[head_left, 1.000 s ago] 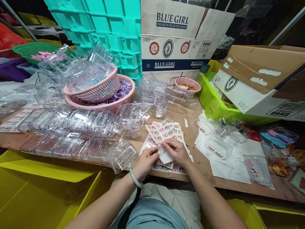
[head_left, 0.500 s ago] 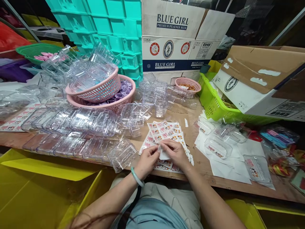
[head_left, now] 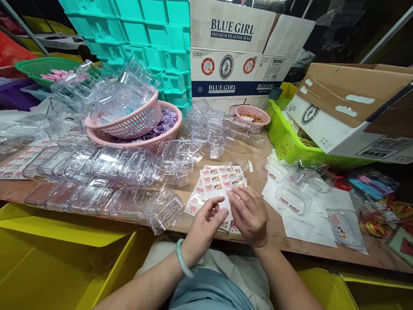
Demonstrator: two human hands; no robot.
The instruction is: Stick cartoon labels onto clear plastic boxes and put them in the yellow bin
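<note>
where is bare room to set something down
Bare brown tabletop shows between the printed sticker sheets and plain white paper sheets, and farther back, toward the small pink plastic basket; the left is crowded with clear plastic cases.

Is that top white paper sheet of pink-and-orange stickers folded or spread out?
Spread out, where visible: the sticker sheet lies flat, its printed rows showing no fold. The bare right hand hides part of it.
</note>
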